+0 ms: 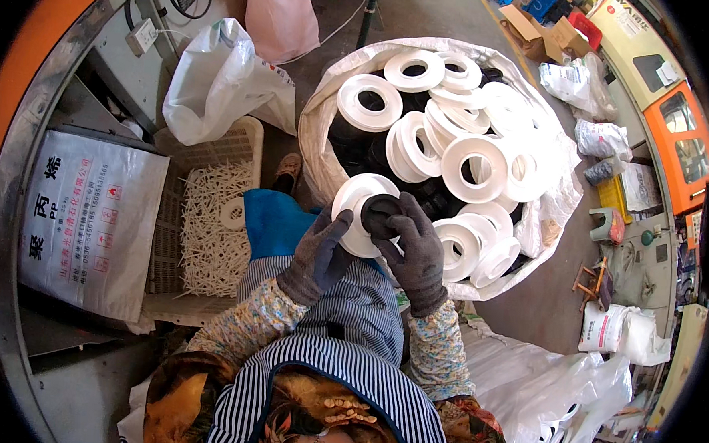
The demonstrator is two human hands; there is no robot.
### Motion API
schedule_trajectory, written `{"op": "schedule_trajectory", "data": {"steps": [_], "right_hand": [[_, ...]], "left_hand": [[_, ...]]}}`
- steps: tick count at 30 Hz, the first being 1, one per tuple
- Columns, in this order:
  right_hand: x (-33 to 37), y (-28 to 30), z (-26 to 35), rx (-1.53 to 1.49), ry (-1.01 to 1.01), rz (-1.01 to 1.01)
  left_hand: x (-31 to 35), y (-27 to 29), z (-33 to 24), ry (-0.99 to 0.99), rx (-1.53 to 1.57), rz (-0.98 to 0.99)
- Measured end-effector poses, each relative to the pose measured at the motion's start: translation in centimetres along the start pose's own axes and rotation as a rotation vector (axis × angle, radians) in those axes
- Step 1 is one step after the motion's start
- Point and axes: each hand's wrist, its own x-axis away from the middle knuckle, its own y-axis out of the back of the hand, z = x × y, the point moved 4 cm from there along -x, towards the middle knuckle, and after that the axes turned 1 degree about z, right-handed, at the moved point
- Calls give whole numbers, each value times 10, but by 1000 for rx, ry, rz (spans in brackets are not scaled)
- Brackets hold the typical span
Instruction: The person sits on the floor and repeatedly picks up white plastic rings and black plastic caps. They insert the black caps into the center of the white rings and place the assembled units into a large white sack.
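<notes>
Where the left hand (314,259) is curled: the near-left edge of a white ring (346,199) is clasped by gloved fingers, presumably to steady it; the fingers underneath are hidden.
Right hand (417,253): a round black piece (381,208) is grasped at its right side and held over the ring's middle, seemingly to line the two up; whether they are joined cannot be told.
Held ring: it is brought to the near-left rim of the big sack (315,127), probably for a short reach.
Big sack: its mouth is spread wide, likely for easy access; loose rings (454,158) are heaped over black parts (357,149).
Crate (159,271): left of the big sack, thin white sticks (213,250) are penned in, perhaps against scattering.
Clear bag (507,366): to the near right of the big sack, white and black pieces (550,436) are gathered inside.
</notes>
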Motion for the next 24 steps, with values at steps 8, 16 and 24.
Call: {"op": "schedule_trajectory", "data": {"steps": [8,16,24], "right_hand": [[2,-2,8,68,60,-96],[-2,11,20,294,192,72],[2,8,11,208,186,140]], "left_hand": [[4,-16,19,685,869,-34],[-17,1,-18,818,844,25],[-16,6,-25,604,603,81]]}}
